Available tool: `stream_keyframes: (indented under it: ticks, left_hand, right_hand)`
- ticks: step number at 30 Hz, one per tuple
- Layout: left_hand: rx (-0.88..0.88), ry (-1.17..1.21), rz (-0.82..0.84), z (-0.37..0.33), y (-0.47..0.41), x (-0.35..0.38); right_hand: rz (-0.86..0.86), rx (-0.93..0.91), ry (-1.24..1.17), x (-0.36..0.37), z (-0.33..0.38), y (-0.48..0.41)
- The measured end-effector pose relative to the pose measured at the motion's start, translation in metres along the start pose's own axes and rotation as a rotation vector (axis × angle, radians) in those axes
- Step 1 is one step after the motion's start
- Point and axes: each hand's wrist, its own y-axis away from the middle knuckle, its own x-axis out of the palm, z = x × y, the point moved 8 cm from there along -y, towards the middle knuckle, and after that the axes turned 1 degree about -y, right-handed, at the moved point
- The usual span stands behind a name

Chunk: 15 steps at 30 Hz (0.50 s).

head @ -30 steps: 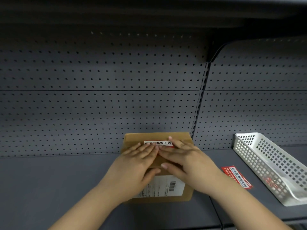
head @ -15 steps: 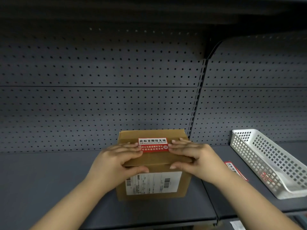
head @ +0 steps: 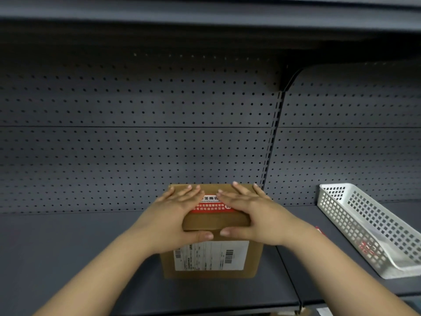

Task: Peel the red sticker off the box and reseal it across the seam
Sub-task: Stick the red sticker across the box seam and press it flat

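A dark grey perforated metal back panel (head: 136,144) rises behind a dark grey metal shelf (head: 68,258), with another shelf board overhead in shadow. On the shelf, close to the back panel and just left of the slotted upright that divides the panels, stands a brown cardboard box (head: 209,273). Its front face carries a white printed shipping label with barcodes (head: 210,255). Across the middle of its top lies a red sticker with white Chinese lettering and a white band along its far edge (head: 210,205); both ends of it are hidden under the hands, and the seam beneath cannot be made out. The left hand (head: 173,215) lies flat and spread on the left part of the box top, fingers reaching toward the far edge, thumb hooked over the near top edge above the label. The right hand (head: 255,213) mirrors it on the right part, palm down, fingers fanned toward the far right corner, thumb along the same near edge, its tip almost meeting the left thumb. Neither hand grips anything; both press open on the cardboard. Toward the right end of the shelf sits a white plastic lattice basket (head: 369,226), well apart from the box, with something red and blurred visible through its wall.
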Motion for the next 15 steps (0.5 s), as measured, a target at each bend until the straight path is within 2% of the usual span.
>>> stream_keyframes:
  ticks: [7,11,15]
  left_hand:
    - [-0.135,0.067,-0.073,0.009,0.009,-0.009]
    - [-0.179,0.172,-0.108,0.011,0.013,-0.007]
    - [-0.161,0.223,-0.078,0.011,0.015,-0.008]
  right_hand:
    - [-0.074,0.042,-0.283,-0.004,-0.017,0.009]
    - [-0.165,0.048,-0.348,-0.004,-0.018,0.013]
    - [-0.164,0.056,-0.363,-0.004,-0.015,0.017]
